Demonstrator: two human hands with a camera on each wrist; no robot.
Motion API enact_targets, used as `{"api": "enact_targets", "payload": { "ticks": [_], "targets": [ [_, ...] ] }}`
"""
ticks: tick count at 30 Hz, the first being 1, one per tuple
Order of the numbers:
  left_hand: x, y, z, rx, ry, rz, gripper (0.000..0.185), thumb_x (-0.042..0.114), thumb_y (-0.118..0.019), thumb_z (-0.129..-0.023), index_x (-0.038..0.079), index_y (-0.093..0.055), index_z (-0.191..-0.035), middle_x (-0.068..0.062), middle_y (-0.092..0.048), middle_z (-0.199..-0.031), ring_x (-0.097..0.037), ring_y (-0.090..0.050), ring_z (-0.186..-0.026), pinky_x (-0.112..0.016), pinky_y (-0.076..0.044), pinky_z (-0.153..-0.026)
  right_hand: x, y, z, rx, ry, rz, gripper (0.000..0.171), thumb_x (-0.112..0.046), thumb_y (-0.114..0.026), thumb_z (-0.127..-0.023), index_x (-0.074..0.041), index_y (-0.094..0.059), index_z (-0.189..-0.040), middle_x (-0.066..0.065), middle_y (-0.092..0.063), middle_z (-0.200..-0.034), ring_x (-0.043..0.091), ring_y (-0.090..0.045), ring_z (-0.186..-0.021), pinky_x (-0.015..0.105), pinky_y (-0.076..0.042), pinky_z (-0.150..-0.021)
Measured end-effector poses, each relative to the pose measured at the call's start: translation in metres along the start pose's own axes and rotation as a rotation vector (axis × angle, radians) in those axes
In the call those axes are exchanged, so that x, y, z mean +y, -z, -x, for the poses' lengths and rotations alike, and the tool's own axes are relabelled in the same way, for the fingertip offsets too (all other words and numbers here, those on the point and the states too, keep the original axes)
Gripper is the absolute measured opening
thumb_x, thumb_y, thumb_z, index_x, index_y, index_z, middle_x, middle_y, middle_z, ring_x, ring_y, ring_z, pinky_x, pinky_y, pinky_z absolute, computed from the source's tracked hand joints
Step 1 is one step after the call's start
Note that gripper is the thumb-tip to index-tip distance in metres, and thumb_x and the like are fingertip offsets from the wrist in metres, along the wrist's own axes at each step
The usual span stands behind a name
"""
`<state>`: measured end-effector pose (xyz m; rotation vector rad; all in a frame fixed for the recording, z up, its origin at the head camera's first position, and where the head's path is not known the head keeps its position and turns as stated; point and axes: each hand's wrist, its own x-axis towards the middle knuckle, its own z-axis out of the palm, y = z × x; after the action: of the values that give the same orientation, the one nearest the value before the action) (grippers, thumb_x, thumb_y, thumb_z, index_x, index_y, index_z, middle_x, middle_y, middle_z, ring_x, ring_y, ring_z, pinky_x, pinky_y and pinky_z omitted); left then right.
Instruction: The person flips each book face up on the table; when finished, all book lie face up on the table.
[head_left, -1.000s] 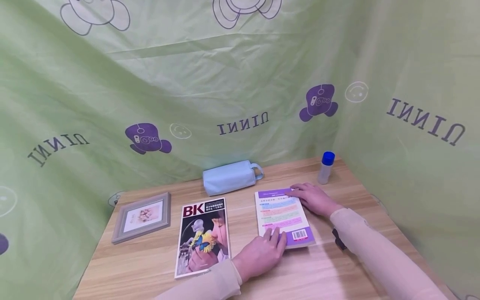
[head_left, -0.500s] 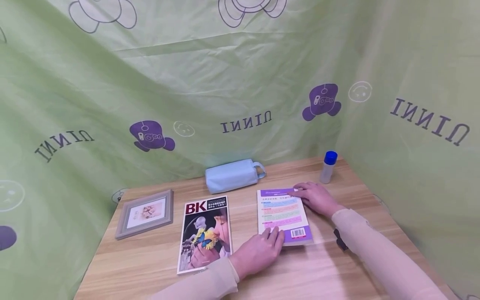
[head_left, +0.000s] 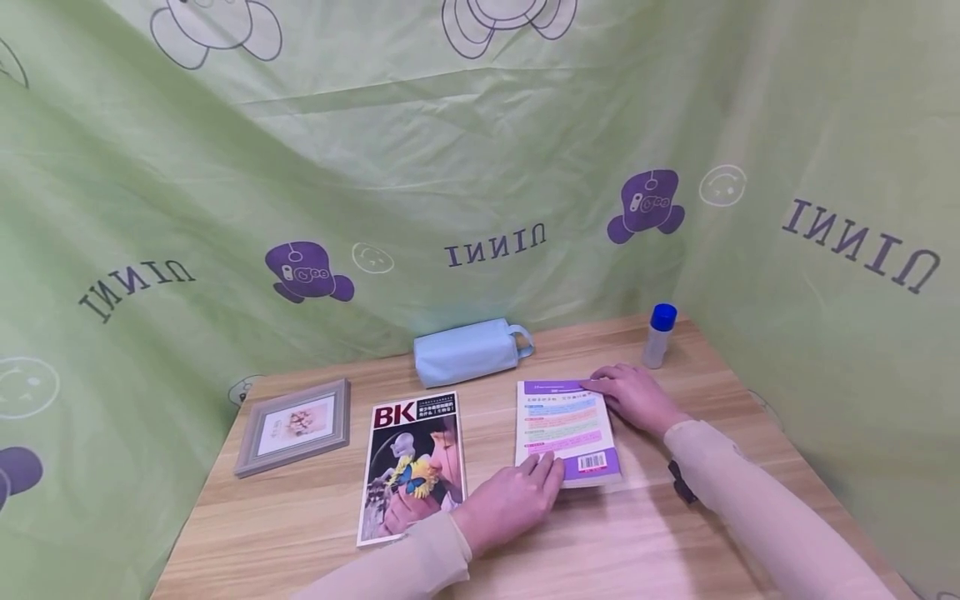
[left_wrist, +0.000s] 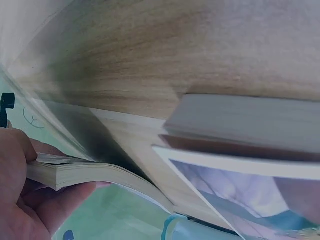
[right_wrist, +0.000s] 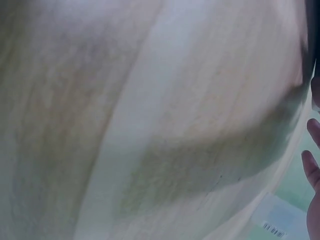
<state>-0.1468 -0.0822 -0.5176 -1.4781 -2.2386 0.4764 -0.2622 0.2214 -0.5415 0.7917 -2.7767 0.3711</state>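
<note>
A purple and white book (head_left: pixel 566 421) lies with its printed back cover up at the right of the table. My left hand (head_left: pixel 510 500) grips its near left corner, fingers on the cover. In the left wrist view, fingers and thumb of the left hand (left_wrist: pixel 22 185) stand on either side of the page block of the book (left_wrist: pixel 105 175). Over the book's far right corner, my right hand (head_left: pixel 633 396) rests with extended fingers. Only the fingers of the right hand (right_wrist: pixel 312 165) show at the edge of the right wrist view.
A BK magazine (head_left: pixel 408 483) lies left of the book, partly behind my left sleeve. Farther left is a grey picture frame (head_left: pixel 296 425). A light blue pencil case (head_left: pixel 468 354) and a blue-capped bottle (head_left: pixel 658 337) stand near the back. A green curtain (head_left: pixel 450 167) encloses the table (head_left: pixel 225 525).
The near end of the book has swung slightly left, and my left hand has shifted left with it. The right hand stays at the far corner. The head view has turned a little.
</note>
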Motion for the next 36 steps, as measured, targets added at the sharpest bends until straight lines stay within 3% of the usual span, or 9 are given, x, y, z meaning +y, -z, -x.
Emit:
{"api": "enact_targets", "payload": {
  "ticks": [7, 14, 21, 36],
  "targets": [
    [-0.006, 0.006, 0.001, 0.003, 0.012, 0.048, 0.039, 0.018, -0.062, -0.107, 0.001, -0.059, -0.142, -0.015, -0.067, -0.136, -0.024, -0.071, -0.115, -0.031, -0.063, -0.08, -0.002, 0.001, 0.0, 0.002, -0.027, -0.015, 0.034, -0.012, -0.07, -0.1, -0.017, -0.074, -0.133, 0.014, -0.071, -0.125, 0.038, -0.064, -0.115, 0.062, -0.05, -0.096],
    [-0.011, 0.007, 0.003, 0.064, 0.039, 0.082, 0.038, 0.017, -0.062, -0.106, 0.001, -0.06, -0.14, -0.015, -0.068, -0.133, -0.024, -0.071, -0.114, -0.031, -0.063, -0.076, -0.007, 0.003, 0.0, 0.001, -0.072, -0.025, 0.034, -0.013, -0.07, -0.1, -0.019, -0.074, -0.133, 0.015, -0.07, -0.13, 0.041, -0.063, -0.119, 0.065, -0.047, -0.1],
    [-0.015, 0.013, 0.005, 0.084, 0.051, 0.104, 0.036, 0.017, -0.062, -0.106, 0.002, -0.061, -0.139, -0.013, -0.069, -0.132, -0.021, -0.072, -0.113, -0.028, -0.063, -0.074, -0.008, 0.004, -0.001, 0.01, -0.062, -0.06, 0.034, -0.009, -0.071, -0.098, -0.017, -0.075, -0.131, 0.014, -0.067, -0.136, 0.038, -0.067, -0.118, 0.059, -0.053, -0.099],
    [-0.028, 0.024, 0.011, 0.138, 0.079, 0.189, 0.037, 0.015, -0.062, -0.105, 0.001, -0.058, -0.139, -0.014, -0.069, -0.132, -0.022, -0.071, -0.116, -0.029, -0.063, -0.077, -0.01, 0.012, 0.006, 0.054, -0.035, -0.055, 0.036, -0.003, -0.076, -0.092, -0.012, -0.076, -0.126, 0.015, -0.072, -0.128, 0.037, -0.069, -0.112, 0.057, -0.054, -0.097]
  ]
}}
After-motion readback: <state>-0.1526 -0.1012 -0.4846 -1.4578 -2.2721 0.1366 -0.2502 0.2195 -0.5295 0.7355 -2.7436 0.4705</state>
